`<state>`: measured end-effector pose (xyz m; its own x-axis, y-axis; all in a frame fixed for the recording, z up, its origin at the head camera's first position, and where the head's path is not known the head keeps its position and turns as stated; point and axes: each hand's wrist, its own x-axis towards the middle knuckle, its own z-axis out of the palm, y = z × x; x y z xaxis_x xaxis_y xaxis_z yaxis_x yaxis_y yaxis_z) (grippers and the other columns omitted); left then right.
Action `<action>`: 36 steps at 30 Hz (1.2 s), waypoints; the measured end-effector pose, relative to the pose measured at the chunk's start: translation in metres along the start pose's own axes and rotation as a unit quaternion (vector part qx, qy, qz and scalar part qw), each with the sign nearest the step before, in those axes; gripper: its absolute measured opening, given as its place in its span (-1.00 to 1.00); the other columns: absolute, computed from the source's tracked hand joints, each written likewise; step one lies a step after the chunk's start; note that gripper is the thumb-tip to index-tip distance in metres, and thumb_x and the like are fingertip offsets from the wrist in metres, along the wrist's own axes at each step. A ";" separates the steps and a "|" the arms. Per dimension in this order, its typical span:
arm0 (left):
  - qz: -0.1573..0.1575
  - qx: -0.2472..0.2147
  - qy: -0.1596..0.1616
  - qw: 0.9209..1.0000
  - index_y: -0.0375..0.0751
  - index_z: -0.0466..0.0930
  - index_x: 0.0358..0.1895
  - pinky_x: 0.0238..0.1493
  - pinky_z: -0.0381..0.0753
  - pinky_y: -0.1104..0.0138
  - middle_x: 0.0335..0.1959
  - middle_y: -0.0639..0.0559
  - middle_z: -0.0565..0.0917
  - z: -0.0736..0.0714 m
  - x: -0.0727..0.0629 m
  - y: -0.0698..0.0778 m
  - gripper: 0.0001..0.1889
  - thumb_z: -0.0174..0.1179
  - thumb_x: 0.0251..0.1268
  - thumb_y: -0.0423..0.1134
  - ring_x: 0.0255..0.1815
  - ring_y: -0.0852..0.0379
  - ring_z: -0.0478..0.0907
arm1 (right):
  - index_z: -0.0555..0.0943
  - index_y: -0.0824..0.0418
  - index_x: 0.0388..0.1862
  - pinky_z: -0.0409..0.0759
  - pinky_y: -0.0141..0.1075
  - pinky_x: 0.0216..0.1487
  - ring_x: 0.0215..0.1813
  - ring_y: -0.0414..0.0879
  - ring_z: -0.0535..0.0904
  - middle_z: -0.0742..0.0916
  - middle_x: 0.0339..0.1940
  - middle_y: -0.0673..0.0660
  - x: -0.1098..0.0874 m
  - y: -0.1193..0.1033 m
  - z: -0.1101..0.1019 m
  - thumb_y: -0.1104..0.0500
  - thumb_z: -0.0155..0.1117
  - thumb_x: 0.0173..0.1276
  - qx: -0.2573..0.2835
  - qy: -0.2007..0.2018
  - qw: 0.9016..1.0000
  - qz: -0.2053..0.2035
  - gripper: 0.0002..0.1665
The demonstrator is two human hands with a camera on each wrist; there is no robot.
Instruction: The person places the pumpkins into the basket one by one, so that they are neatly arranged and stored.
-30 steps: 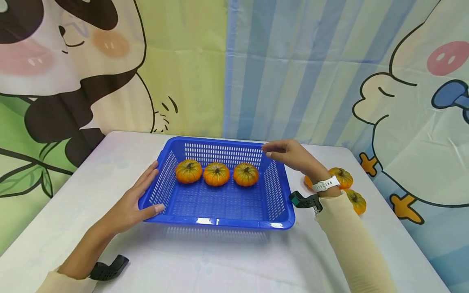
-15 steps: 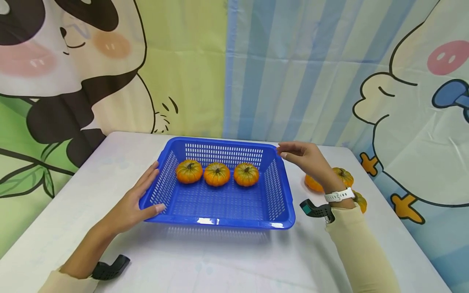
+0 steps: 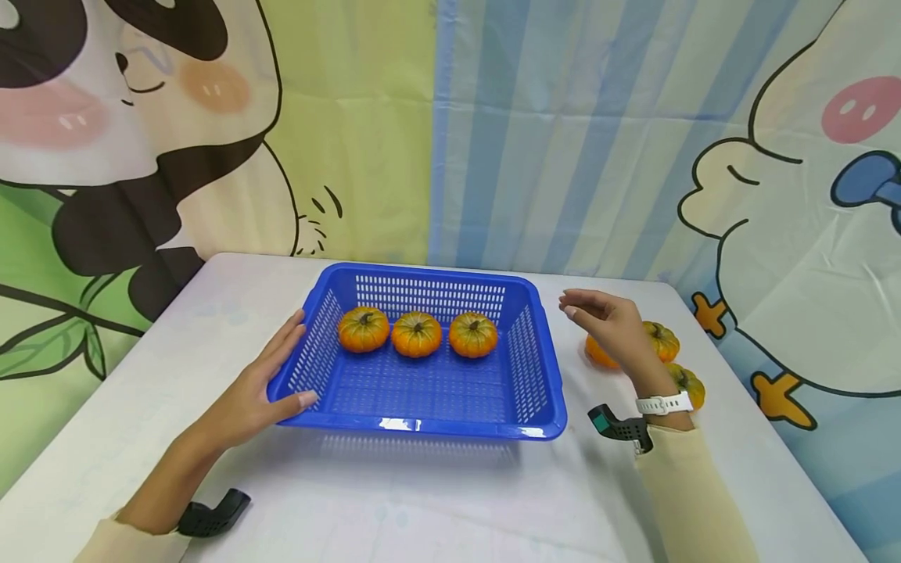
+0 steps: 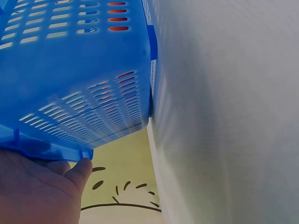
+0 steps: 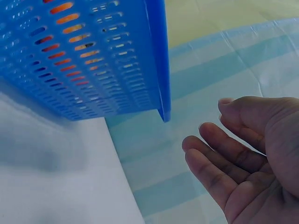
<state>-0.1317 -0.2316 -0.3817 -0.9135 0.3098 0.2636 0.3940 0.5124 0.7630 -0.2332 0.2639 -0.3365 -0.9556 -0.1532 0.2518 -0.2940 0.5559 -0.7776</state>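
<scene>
A blue plastic basket (image 3: 422, 429) with slotted walls stands on the white table. Along its far side, three small orange pumpkins sit in a row: a left one (image 3: 363, 329), a middle one (image 3: 416, 335) and a right one (image 3: 473, 335). My left hand (image 3: 246, 399) rests on the basket's left rim, fingers extended along it and thumb over the near corner. Off the basket's right side, my right hand (image 3: 612, 322) hovers with loosely bent fingers and nothing in them. The right wrist view shows its palm bare, apart from the rim.
Several more pumpkins (image 3: 686, 385) lie on the table (image 3: 436, 500) at the right, partly hidden by my right hand and wrist. Behind the table's far edge hangs a printed curtain (image 3: 535, 141). Each wrist carries a black camera mount (image 3: 213, 514).
My right hand has moved from over the basket's far right corner to the right, out past the rim, and slightly nearer. Left hand, basket and pumpkins have stayed put.
</scene>
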 end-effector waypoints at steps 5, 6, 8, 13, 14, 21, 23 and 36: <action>0.005 -0.001 0.003 1.000 -0.14 -0.12 0.57 0.20 0.09 -0.41 0.60 0.10 -0.21 -0.001 0.000 0.000 -0.03 0.30 0.16 -0.18 0.55 -0.21 -0.22 | 0.55 0.26 0.25 0.59 -0.20 0.07 0.09 0.08 0.63 0.70 0.07 0.21 -0.005 0.004 -0.006 -0.01 0.24 0.42 -0.048 0.015 0.999 0.014 -0.47; 0.006 -0.002 0.003 1.000 -0.14 -0.12 0.57 0.20 0.09 -0.41 0.60 0.10 -0.21 -0.001 0.000 0.000 -0.03 0.30 0.16 -0.18 0.55 -0.22 -0.21 | 0.54 0.25 0.27 0.58 -0.17 0.09 0.10 0.08 0.62 0.69 0.08 0.20 -0.007 0.005 -0.008 -0.01 0.24 0.42 -0.052 0.015 0.998 0.025 -0.46; 0.008 -0.002 0.001 1.000 -0.14 -0.12 0.57 0.20 0.09 -0.41 0.60 0.10 -0.21 -0.002 0.001 -0.001 -0.03 0.29 0.16 -0.19 0.55 -0.22 -0.21 | 0.53 0.23 0.29 0.57 -0.19 0.11 0.13 0.08 0.61 0.68 0.11 0.19 -0.010 0.009 -0.011 -0.05 0.23 0.42 -0.053 0.018 0.998 0.042 -0.43; 0.009 -0.005 -0.003 1.000 -0.14 -0.12 0.57 0.21 0.08 -0.40 0.59 0.12 -0.21 -0.001 0.005 -0.003 -0.03 0.29 0.17 -0.18 0.55 -0.21 -0.21 | 0.52 0.20 0.31 0.54 -0.42 0.07 0.15 0.02 0.59 0.66 0.15 0.16 -0.016 0.025 -0.023 -0.17 0.21 0.39 -0.033 0.048 0.996 0.061 -0.34; 0.011 -0.007 -0.003 1.000 -0.14 -0.12 0.57 0.22 0.07 -0.40 0.59 0.11 -0.21 -0.001 0.005 -0.004 -0.03 0.30 0.17 -0.18 0.55 -0.21 -0.22 | 0.52 0.20 0.31 0.54 -0.46 0.06 0.15 0.01 0.59 0.66 0.15 0.16 -0.017 0.028 -0.026 -0.18 0.20 0.38 -0.030 0.054 0.996 0.062 -0.33; 0.013 -0.007 -0.001 1.000 -0.12 -0.12 0.57 0.20 0.14 -0.38 0.59 0.12 -0.21 0.001 0.002 -0.008 -0.03 0.29 0.17 -0.18 0.55 -0.22 -0.20 | 0.54 0.16 0.29 0.53 -0.56 -0.03 0.12 -0.03 0.59 0.67 0.14 0.12 -0.022 0.040 -0.033 -0.25 0.20 0.35 -0.040 0.065 0.994 0.071 -0.30; 0.012 -0.008 0.000 1.000 -0.11 -0.12 0.58 0.20 0.14 -0.38 0.59 0.12 -0.22 0.001 0.002 -0.007 -0.03 0.29 0.17 -0.17 0.55 -0.22 -0.20 | 0.53 0.12 0.30 0.55 -0.56 -0.07 0.13 -0.05 0.58 0.66 0.15 0.09 -0.023 0.042 -0.036 -0.32 0.19 0.31 -0.042 0.067 0.993 0.085 -0.25; 0.007 -0.001 0.000 1.000 -0.12 -0.13 0.58 0.20 0.09 -0.41 0.60 0.09 -0.22 0.001 -0.001 -0.002 -0.02 0.29 0.16 -0.16 0.55 -0.21 -0.23 | 0.48 0.19 0.34 0.48 -0.49 0.09 0.23 0.02 0.51 0.60 0.24 0.18 -0.027 0.057 -0.048 -0.23 0.18 0.37 -0.037 0.068 0.991 0.109 -0.28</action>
<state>-0.1317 -0.2325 -0.3843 -0.9079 0.3167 0.2746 0.4066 0.5067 0.7602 -0.2233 0.3393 -0.3602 -0.9831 0.0855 0.1619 -0.0741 0.6223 -0.7792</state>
